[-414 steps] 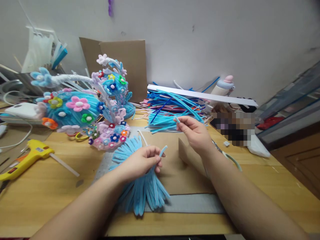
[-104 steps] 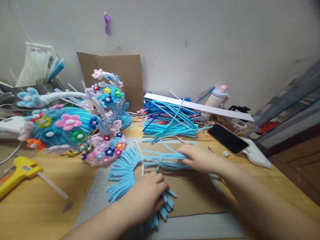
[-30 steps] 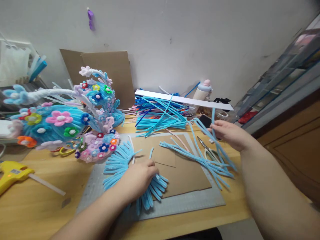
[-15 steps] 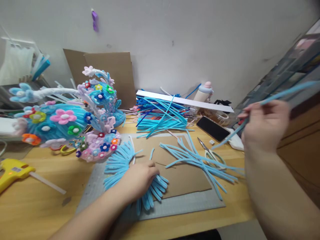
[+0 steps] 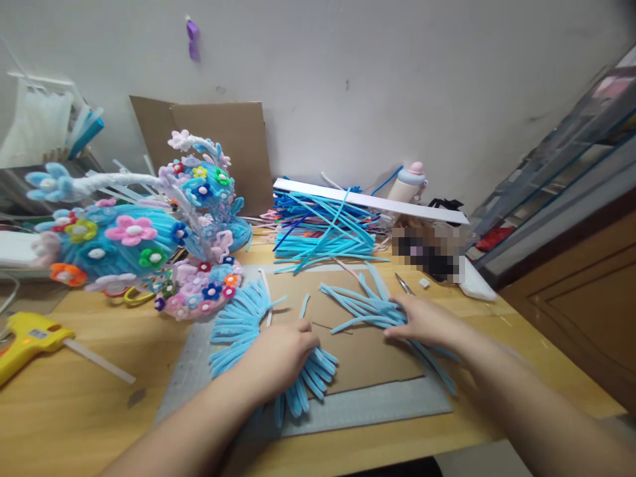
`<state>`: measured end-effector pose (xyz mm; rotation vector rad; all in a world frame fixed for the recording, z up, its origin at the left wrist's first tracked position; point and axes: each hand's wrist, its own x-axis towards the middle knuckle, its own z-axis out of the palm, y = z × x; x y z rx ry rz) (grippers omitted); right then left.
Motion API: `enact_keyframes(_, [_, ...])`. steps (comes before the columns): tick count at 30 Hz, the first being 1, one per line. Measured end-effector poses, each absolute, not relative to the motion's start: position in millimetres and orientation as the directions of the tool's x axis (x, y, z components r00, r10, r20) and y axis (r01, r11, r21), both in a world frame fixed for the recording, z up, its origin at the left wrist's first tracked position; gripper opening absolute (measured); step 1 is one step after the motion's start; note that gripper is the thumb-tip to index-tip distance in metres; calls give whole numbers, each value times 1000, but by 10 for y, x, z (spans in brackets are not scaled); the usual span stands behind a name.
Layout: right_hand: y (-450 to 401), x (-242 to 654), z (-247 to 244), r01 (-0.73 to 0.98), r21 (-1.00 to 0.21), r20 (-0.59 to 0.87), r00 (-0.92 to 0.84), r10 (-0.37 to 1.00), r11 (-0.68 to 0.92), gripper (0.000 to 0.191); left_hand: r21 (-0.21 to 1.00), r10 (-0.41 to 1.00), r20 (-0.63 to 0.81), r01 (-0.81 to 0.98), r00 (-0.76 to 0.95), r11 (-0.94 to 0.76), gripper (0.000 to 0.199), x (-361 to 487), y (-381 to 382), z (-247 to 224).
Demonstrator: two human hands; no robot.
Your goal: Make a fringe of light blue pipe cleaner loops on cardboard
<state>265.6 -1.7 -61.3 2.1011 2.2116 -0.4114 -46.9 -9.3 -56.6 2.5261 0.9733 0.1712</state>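
Note:
My left hand (image 5: 288, 354) is closed on a fan of folded light-blue pipe cleaners (image 5: 241, 317), its thumb and fingers pressed together at the inner edge. The fuzzy loops spread out around the hand on both sides. My right hand (image 5: 417, 321) reaches over a pile of loose light-blue pipe cleaners (image 5: 360, 308). Its thumb and forefinger are apart, with the strands lying between them, and the palm side is hidden. Under both bunches lie a brown cardboard sheet (image 5: 368, 368) and a grey cutting mat (image 5: 368, 414).
A yellow glue gun (image 5: 37, 341) lies at left, near flower-covered decorations (image 5: 139, 238). Behind the mat are stacked blue pipe cleaners (image 5: 322, 245) under a white strip (image 5: 372, 202). A bottle (image 5: 408, 182) stands behind; scissors tips (image 5: 405, 283) show beside my right hand.
My right hand has come down and left from the raised position at right, where it held a single light-blue pipe cleaner, onto the loose pile. My left hand stays on the fan.

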Motion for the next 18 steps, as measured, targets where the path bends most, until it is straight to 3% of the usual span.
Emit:
enact_keyframes(5, [-294, 2599, -857, 985, -141, -65, -113, 991, 103, 17, 424, 668, -32, 615, 744, -665, 26, -466, -90, -576])
enact_keyframes(12, [-427, 2630, -581, 996, 93, 89, -16, 996, 7, 18, 414, 662, -18, 609, 749, -677, 26, -462, -92, -579])
enact_keyframes(18, [-298, 2576, -573, 952, 139, 17, -277, 961, 272, 24, 416, 663, -16, 608, 748, -676, 25, -467, -95, -579])
